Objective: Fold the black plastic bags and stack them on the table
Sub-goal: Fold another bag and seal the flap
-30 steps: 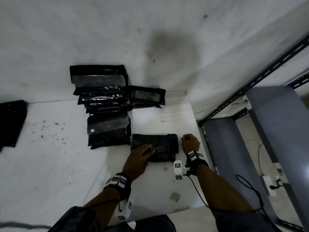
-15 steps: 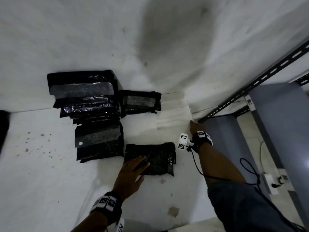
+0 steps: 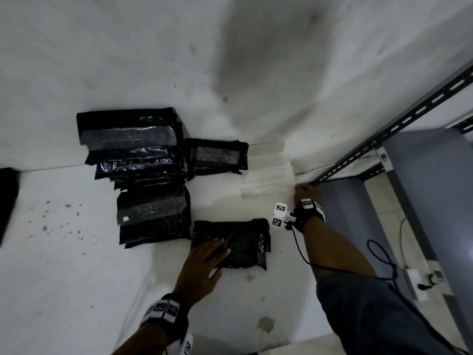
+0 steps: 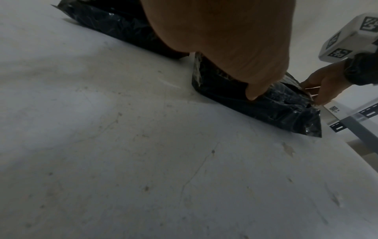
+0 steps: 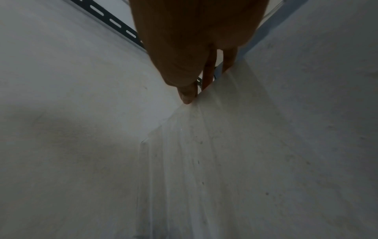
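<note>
One folded black plastic bag lay flat on the white table, near the right edge and apart from the others. To its left stood a stack of folded black plastic bags running from near to far; the number in it could not be counted. A smaller folded black bag lay just right of the stack's far end. A further black sheet showed at the far left edge of the table.

The left hand rested on the near left part of the lone bag, fingers straight and spread, pressing it down and gripping nothing. The right hand was beyond the bag, at the table's far right edge beside the slotted grey metal shelf upright, well clear of the bag.

The head view hid the right hand's fingers. The right wrist view showed the thumb and fingers pinching the edge of a thin clear plastic strip, one of several lying on the table. The left wrist view showed the left thumb tip touching the crinkled bag's top and the right hand behind it.
</note>
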